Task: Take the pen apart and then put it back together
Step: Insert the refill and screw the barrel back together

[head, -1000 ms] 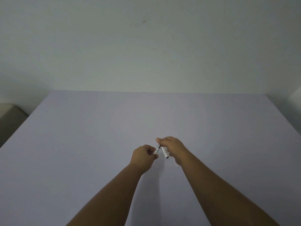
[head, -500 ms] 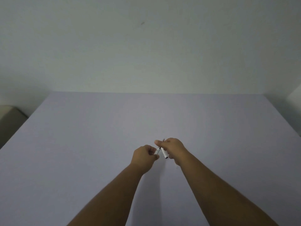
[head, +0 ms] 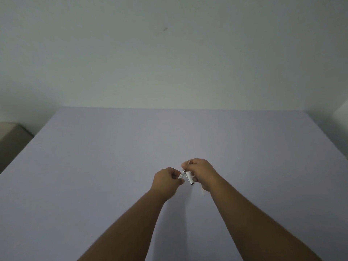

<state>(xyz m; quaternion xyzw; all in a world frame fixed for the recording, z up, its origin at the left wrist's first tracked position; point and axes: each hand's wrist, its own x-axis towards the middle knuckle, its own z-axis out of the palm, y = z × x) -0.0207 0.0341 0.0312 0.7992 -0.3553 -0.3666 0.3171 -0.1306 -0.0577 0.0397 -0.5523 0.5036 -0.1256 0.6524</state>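
Note:
Both my hands are held close together above the middle of the pale lilac table (head: 113, 157). My left hand (head: 166, 182) is closed around the clear pen barrel (head: 182, 174), whose end sticks out toward the right hand. My right hand (head: 201, 173) pinches a thin part at the barrel's upper end and also holds a short white pen piece (head: 189, 178) that points down and toward me. A pale sliver (head: 203, 192) shows below the right hand; what it is cannot be told. The fingers hide most of the pen parts.
A plain white wall rises behind the table's far edge. A beige object (head: 9, 134) stands beyond the table's left edge. A white surface (head: 341, 113) shows at the far right corner.
The hands stay nearly in place. The right hand has shifted slightly at the barrel's end, and the thin tip seen above its fingers half a second ago is now mostly covered.

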